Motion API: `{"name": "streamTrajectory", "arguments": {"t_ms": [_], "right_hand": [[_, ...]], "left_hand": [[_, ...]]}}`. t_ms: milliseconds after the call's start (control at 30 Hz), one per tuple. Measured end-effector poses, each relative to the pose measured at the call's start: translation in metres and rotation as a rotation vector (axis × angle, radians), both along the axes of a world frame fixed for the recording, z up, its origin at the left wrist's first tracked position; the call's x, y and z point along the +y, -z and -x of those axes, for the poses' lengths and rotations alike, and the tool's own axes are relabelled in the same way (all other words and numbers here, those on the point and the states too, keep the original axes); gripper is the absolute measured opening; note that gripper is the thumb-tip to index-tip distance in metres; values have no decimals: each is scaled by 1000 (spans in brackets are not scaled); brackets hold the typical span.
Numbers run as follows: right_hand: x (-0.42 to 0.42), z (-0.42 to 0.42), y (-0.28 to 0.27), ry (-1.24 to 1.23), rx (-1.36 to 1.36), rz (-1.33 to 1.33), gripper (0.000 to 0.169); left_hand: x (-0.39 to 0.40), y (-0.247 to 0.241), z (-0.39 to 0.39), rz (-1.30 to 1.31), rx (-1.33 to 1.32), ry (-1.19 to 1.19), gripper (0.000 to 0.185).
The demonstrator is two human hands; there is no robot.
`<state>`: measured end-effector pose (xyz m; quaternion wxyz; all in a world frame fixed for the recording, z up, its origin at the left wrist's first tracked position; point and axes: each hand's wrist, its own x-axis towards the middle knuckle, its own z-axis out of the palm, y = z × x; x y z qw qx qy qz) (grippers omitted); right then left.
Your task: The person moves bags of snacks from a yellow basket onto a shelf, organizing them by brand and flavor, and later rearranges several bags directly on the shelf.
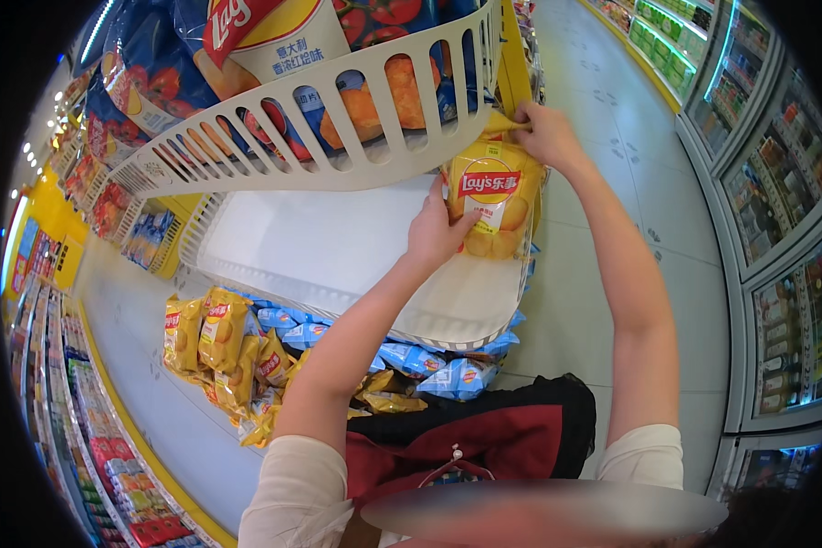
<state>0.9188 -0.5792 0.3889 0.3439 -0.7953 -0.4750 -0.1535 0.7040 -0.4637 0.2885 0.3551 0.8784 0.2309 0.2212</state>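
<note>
A yellow bag of Lay's potato chips (pixel 492 183) stands at the right end of a white plastic shelf basket (pixel 301 236). My left hand (pixel 438 233) holds the bag's lower left side, with the thumb across its front. At the bag's top right, my right hand (pixel 542 137) pinches a twisted yellow film end. Whether that end belongs to this bag or to another one behind it, I cannot tell. Apart from the bag, the visible basket floor is bare white.
Above hangs a slotted white basket (pixel 363 179) with large blue chip bags (pixel 274 41). Light blue bags (pixel 457 378) lie under the lower basket, and yellow chip bags (pixel 226 335) are heaped at its front left. Glass-door coolers (pixel 770 178) line the aisle's right; stocked shelves (pixel 109 438) stand left.
</note>
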Motion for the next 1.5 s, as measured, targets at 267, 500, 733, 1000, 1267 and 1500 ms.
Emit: {"name": "streamTrajectory", "arguments": {"t_ms": [267, 500, 733, 1000, 1267, 1500], "right_hand": [[-42, 38, -16, 63, 59, -27, 45], [-35, 50, -12, -114, 52, 185, 39], [-34, 36, 2, -80, -33, 106, 44], [-46, 52, 41, -48, 369, -325, 68], [-37, 48, 42, 111, 325, -200, 71], [-43, 95, 27, 91, -567, -367, 50]], "left_hand": [[-3, 1, 23, 38, 139, 175, 131], [7, 0, 9, 53, 127, 129, 128], [39, 17, -2, -30, 39, 201, 116], [87, 14, -47, 860, -261, 112, 81], [62, -5, -77, 924, -316, 90, 63], [39, -12, -63, 858, -306, 1, 66]]}}
